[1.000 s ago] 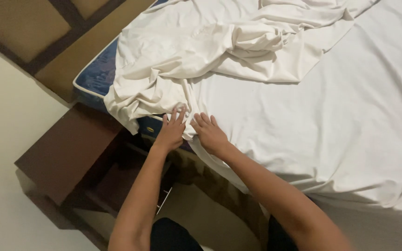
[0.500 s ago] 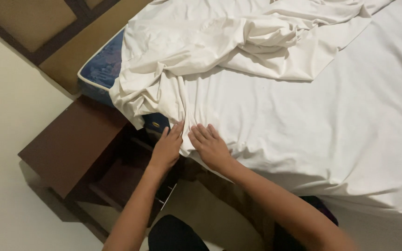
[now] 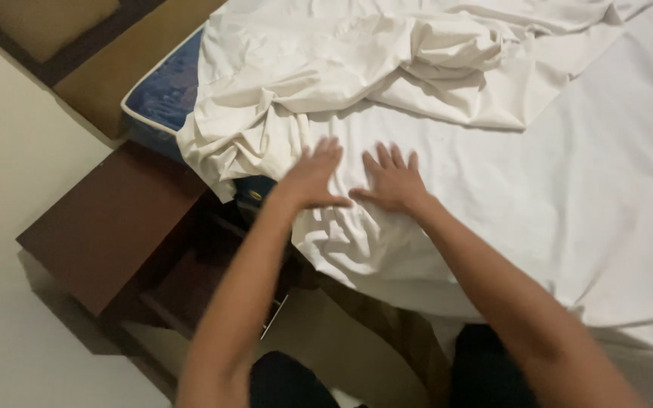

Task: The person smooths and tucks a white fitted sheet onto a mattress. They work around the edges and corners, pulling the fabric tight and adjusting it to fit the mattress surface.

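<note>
Looking down from the head camera, both hands are flat on the white bed sheet (image 3: pixel 493 189) near the corner of the bed. The left hand (image 3: pixel 313 177) has its fingers spread and stretched out, palm down on the fabric, gripping nothing. The right hand (image 3: pixel 393 181) sits just beside it, thumbs nearly meeting, also open and flat with fingers apart, pressing on the sheet rather than pinching it. Right below the hands the sheet is bunched into small wrinkles where it hangs over the bed edge. Further up there's a crumpled heap of a second white sheet (image 3: pixel 387 68) lying on top, well rumpled and spilling over the corner at the left. Under that corner the blue patterned mattress (image 3: pixel 168 91) peeks out uncovered. Beside the bed is a dark brown wooden nightstand (image 3: pixel 107 227) on a pale floor (image 3: pixel 17 151), and a tan padded headboard (image 3: pixel 122 83) runs behind the mattress.
</note>
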